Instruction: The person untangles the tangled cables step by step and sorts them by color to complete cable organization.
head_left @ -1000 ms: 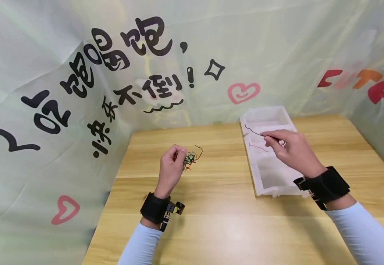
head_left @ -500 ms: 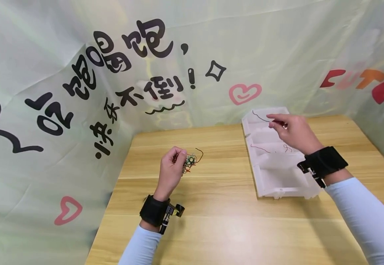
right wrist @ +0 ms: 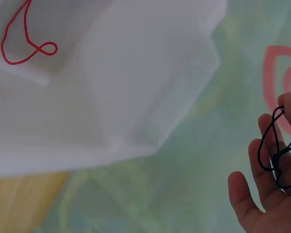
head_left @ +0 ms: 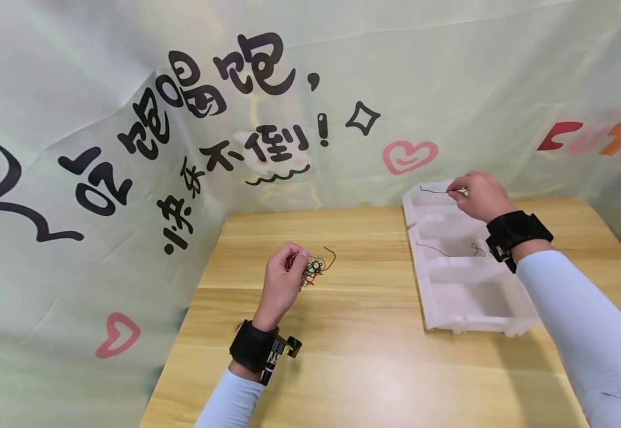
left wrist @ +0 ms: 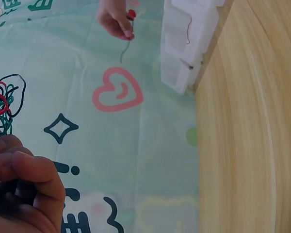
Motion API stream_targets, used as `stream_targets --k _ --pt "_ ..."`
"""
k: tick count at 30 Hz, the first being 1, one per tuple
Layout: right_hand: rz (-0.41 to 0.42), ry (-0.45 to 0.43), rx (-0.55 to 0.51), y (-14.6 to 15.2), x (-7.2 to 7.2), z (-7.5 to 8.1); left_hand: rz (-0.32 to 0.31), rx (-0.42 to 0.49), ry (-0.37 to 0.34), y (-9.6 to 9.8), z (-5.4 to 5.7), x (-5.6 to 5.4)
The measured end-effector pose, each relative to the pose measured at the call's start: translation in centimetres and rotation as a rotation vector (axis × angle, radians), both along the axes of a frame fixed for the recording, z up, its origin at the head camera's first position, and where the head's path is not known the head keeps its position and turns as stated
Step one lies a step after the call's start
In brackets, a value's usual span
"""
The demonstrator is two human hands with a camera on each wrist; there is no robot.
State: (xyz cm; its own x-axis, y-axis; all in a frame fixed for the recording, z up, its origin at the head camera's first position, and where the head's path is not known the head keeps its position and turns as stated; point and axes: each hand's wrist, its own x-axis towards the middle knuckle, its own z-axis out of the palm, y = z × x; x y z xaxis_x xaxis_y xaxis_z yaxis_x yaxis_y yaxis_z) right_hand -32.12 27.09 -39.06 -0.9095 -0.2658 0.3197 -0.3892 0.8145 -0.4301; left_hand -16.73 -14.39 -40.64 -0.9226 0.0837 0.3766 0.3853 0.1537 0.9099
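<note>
My left hand (head_left: 284, 279) grips a tangle of thin wires (head_left: 314, 268) above the table, with green, red and black strands sticking out past the thumb. In the left wrist view the curled fingers (left wrist: 34, 174) are at the lower left, below the loops. My right hand (head_left: 483, 196) is over the far compartment of a white divided tray (head_left: 427, 300), pinching a dark wire (head_left: 432, 191) whose free end points left. The right wrist view shows this black wire (right wrist: 276, 156) looped against the fingers. A red wire (head_left: 432, 247) lies across the tray's middle compartment, one end over the rim.
The tray stands at the right on a wooden table (head_left: 353, 333), its near compartment (head_left: 471, 297) facing me. A pale printed curtain (head_left: 342, 53) with lettering and hearts closes off the back and sides.
My right hand has moved away from me with the dark wire, from above the tray's middle to its far compartment, uncovering the red wire. The left hand stays nearly in place.
</note>
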Motion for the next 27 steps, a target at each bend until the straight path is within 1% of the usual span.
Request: stream_targets --k 3,8,12,15,19,27 --pt "-0.023 -0.032 0.001 0.3 -1.0 -0.8 0.005 -0.005 -0.004 0.0 -0.2 0.1" --pt "-0.08 -0.037 -0.001 0.4 -2.0 -2.1 0.02 -0.012 -0.032 0.1 -0.4 0.1" --pt "-0.103 -0.085 -0.026 0.1 -2.4 -2.3 0.029 -0.013 -0.055 0.1 -0.5 0.0" --pt "-0.1 -0.105 -0.062 -0.2 -1.9 -1.9 0.018 -0.01 -0.053 0.3 -0.5 0.1" --pt "-0.08 -0.102 -0.106 -0.5 -1.0 -1.5 0.001 -0.008 -0.033 0.5 -0.5 0.1" --pt "-0.055 -0.121 -0.164 -0.8 1.0 -0.8 -0.005 -0.007 -0.046 1.1 -0.6 0.2"
